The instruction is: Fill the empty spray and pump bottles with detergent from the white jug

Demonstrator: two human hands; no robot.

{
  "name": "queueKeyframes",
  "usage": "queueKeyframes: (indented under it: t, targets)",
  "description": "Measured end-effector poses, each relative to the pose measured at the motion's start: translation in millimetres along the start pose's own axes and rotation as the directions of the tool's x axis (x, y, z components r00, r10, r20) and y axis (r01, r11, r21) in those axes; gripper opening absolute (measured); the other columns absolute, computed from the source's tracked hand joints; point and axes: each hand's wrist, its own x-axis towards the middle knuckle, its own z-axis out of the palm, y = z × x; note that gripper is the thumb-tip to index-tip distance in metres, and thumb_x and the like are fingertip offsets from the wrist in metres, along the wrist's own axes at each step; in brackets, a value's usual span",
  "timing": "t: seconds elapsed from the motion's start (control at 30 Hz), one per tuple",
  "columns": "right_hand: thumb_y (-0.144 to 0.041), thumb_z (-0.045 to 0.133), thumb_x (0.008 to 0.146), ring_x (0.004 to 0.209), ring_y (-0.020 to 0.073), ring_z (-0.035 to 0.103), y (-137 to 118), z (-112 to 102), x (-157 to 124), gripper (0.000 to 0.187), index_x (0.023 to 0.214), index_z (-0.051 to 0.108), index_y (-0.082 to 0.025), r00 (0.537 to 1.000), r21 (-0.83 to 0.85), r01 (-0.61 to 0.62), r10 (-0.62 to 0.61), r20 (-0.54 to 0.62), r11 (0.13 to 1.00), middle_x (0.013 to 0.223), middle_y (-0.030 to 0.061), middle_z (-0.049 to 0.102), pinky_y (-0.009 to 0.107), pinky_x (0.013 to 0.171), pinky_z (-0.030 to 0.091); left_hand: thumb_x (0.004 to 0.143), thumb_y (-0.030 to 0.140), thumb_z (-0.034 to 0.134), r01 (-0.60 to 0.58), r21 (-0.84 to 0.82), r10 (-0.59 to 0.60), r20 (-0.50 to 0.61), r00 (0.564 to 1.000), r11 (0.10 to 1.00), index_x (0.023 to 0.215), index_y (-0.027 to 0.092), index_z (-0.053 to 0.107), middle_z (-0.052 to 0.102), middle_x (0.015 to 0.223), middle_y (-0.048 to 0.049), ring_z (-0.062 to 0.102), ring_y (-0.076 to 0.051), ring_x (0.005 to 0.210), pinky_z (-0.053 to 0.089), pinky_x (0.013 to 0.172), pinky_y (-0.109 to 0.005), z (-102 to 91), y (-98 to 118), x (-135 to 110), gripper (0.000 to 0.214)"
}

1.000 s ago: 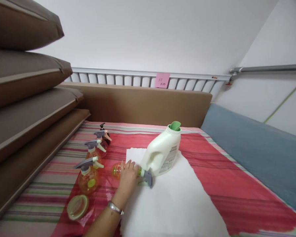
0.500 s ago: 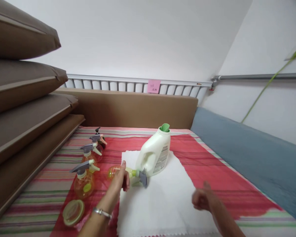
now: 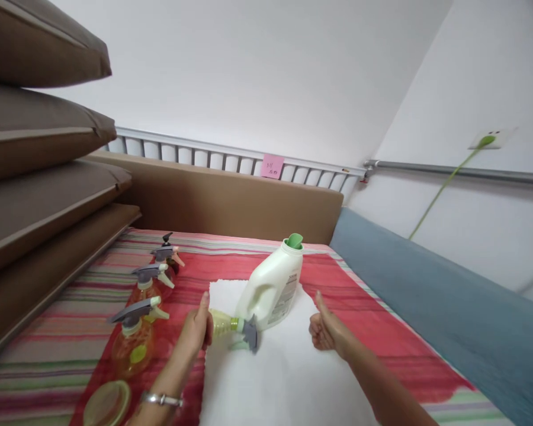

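Observation:
My left hand [image 3: 198, 325], with a bracelet on the wrist, has its fingers curled and its thumb up. It hovers in front of the lying spray bottle [image 3: 222, 322], hiding part of that bottle's body; no grip on it shows. The bottle's grey trigger head rests on a white cloth [image 3: 284, 378], beside a large white jug [image 3: 266, 290] with a handle hole and a green piece in its mouth. To the right of the jug, my right hand [image 3: 328, 328] is a fist with the thumb raised, holding nothing.
Along the left stand an orange spray bottle [image 3: 133, 349], more trigger bottles [image 3: 147, 284] and a black pump top [image 3: 167, 238]. A round lidded container [image 3: 107, 403] is at the front left. Stacked brown cushions [image 3: 48, 183] rise on the left; a blue panel [image 3: 404, 290] borders the right.
My right hand has moved left and up, closer to the jug. My left hand has shifted slightly left across the lying bottle. The view has tilted; bottles and jug stay in place.

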Motion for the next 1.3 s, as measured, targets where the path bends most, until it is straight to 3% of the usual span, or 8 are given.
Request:
queueKeyframes:
  t: [0.2, 0.3, 0.43, 0.53, 0.63, 0.93, 1.17, 1.3]
  targets:
    - [-0.076, 0.021, 0.076, 0.033, 0.0083, 0.041, 17, 6, 12, 0.067, 0.042, 0.034, -0.02, 0.998, 0.014, -0.038, 0.038, -0.05, 0.999, 0.036, -0.0068, 0.037, 0.022, 0.041, 0.036, 0.073, 0.075, 0.011, 0.049, -0.017, -0.05, -0.029, 0.998, 0.999, 0.035, 0.019, 0.047, 0.041, 0.029, -0.0004, 0.038, -0.012, 0.027, 0.029, 0.037, -0.025, 6.8, -11, 7, 0.077]
    - [-0.079, 0.016, 0.073, 0.032, 0.0095, 0.044, 22, 13, 8, 0.073, 0.037, 0.036, -0.019, 0.999, -0.018, -0.038, 0.038, -0.022, 0.999, 0.033, -0.0026, 0.039, 0.022, 0.04, 0.037, 0.081, 0.066, 0.015, -0.164, 0.18, 0.179, -0.068, 0.981, 0.97, 0.055, 0.016, 0.061, 0.054, 0.043, -0.0038, 0.052, -0.017, 0.042, 0.039, 0.047, -0.028, 5.8, -9, 3, 0.073]
    - [-0.075, 0.02, 0.076, 0.037, 0.0115, 0.05, 33, 36, 6, 0.073, 0.044, 0.051, -0.017, 0.999, -0.08, -0.003, 0.006, 0.037, 0.997, 0.042, 0.002, 0.05, 0.024, 0.043, 0.041, 0.08, 0.046, 0.049, -0.433, 0.555, 0.505, 0.027, 0.863, 0.711, 0.1, 0.019, 0.063, 0.066, 0.095, -0.0103, 0.056, -0.027, 0.095, 0.039, 0.082, -0.038, 11.4, -11, -3, 0.036]
    - [-0.063, 0.048, 0.071, 0.047, 0.0145, 0.056, 45, 58, 5, 0.049, 0.065, 0.063, -0.017, 0.996, -0.15, 0.086, -0.08, 0.043, 0.985, 0.061, 0.0042, 0.061, 0.026, 0.045, 0.042, 0.073, 0.033, 0.063, -0.452, 0.751, 0.506, 0.182, 0.843, 0.481, 0.114, 0.022, 0.054, 0.059, 0.115, -0.0108, 0.046, -0.031, 0.112, 0.03, 0.094, -0.047, 21.2, -21, -1, 0.044]
    - [-0.048, 0.066, 0.058, 0.068, 0.0195, 0.06, 57, 77, 3, 0.046, 0.094, 0.064, -0.019, 0.975, -0.194, 0.224, -0.22, 0.04, 0.955, 0.089, 0.0062, 0.065, 0.028, 0.053, 0.044, 0.07, 0.024, 0.066, -0.438, 0.807, 0.467, 0.233, 0.853, 0.397, 0.11, 0.02, 0.055, 0.057, 0.118, -0.0113, 0.041, -0.032, 0.118, 0.02, 0.1, -0.052, 28.4, -30, 4, 0.042]
    - [-0.043, 0.058, 0.062, 0.082, 0.024, 0.062, 66, 112, 7, 0.064, 0.119, 0.046, -0.014, 0.912, -0.127, 0.408, -0.396, 0.109, 0.904, 0.094, 0.0084, 0.066, 0.036, 0.077, 0.046, 0.073, 0.03, 0.065, -0.504, 0.761, 0.482, 0.289, 0.827, 0.408, 0.098, 0.027, 0.061, 0.063, 0.099, -0.0031, 0.052, -0.024, 0.096, 0.031, 0.089, -0.043, 22.9, -24, -2, 0.025]
    - [-0.035, 0.054, 0.064, 0.061, 0.0201, 0.056, 54, 124, -10, 0.02, 0.073, 0.06, -0.018, 0.843, -0.195, 0.531, -0.492, 0.215, 0.825, 0.061, 0.0005, 0.061, 0.029, 0.056, 0.042, 0.067, 0.032, 0.072, -0.571, 0.653, 0.519, 0.304, 0.799, 0.498, 0.098, 0.028, 0.063, 0.063, 0.097, -0.0008, 0.052, -0.022, 0.094, 0.032, 0.084, -0.035, 7.1, -26, -12, 0.032]
    - [-0.033, 0.058, 0.065, 0.065, 0.0202, 0.055, 32, 105, -27, 0.015, 0.071, 0.063, -0.02, 0.816, -0.304, 0.578, -0.528, 0.237, 0.757, 0.066, -0.0004, 0.062, 0.029, 0.06, 0.039, 0.068, 0.032, 0.072, -0.567, 0.595, 0.526, 0.266, 0.808, 0.57, 0.098, 0.026, 0.061, 0.063, 0.098, -0.0018, 0.052, -0.022, 0.095, 0.034, 0.082, -0.035, -8.4, -23, -18, 0.033]
